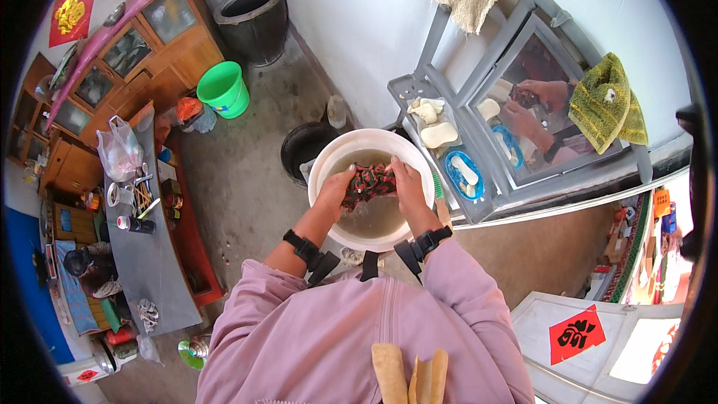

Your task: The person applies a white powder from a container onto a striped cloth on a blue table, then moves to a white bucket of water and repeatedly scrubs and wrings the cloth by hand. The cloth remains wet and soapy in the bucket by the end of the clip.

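A dark cloth with a red and green pattern (367,184) is bunched between both hands over a round white basin (318,179) of cloudy water. My left hand (335,186) grips its left end, thumb on top. On the right end, my right hand (408,184) closes around the fabric. The cloth's lower edge meets the water, where small bubbles show. Fingers beneath the cloth are hidden. Both wrists wear black straps. Right of the basin, a green-bristled brush (439,191) lies beside a grey metal washstand shelf (477,210), which carries bars of soap (438,134) and a blue soap dish (464,175).
A dark bucket (303,148) stands behind the basin at left. A mirror (533,101) and a green towel (606,101) are on the washstand. Farther off are a green bucket (224,90), a large dark vat (252,33) and a long cluttered table (146,275) at left.
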Demonstrator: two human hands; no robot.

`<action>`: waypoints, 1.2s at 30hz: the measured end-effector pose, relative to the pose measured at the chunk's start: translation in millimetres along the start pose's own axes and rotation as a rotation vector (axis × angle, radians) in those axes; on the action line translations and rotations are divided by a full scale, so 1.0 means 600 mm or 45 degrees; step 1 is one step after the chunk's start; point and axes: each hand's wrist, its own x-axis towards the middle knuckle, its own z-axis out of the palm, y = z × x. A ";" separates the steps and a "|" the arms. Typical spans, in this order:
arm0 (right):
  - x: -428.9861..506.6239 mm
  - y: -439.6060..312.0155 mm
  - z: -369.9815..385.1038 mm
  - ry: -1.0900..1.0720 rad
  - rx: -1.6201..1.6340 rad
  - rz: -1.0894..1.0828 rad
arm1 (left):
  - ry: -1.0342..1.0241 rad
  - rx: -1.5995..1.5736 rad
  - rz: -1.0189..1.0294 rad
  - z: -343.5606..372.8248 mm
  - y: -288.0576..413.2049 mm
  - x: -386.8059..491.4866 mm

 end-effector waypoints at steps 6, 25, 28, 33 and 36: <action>-0.019 0.028 -0.025 0.265 0.407 0.401 | -0.002 -0.089 -0.078 -0.043 -0.028 0.018; -0.077 -0.019 0.080 0.053 -1.001 -0.668 | 0.107 -0.226 -0.030 0.039 -0.042 -0.016; -0.028 -0.008 0.070 0.157 -1.118 -0.544 | 0.125 0.058 -0.058 0.041 -0.043 -0.027; 0.018 0.036 0.024 0.206 -1.037 -0.285 | 0.050 -0.010 -0.069 0.031 -0.034 -0.037; 0.019 0.046 -0.003 0.175 -0.325 0.032 | 0.024 -0.146 -0.085 0.015 -0.029 -0.037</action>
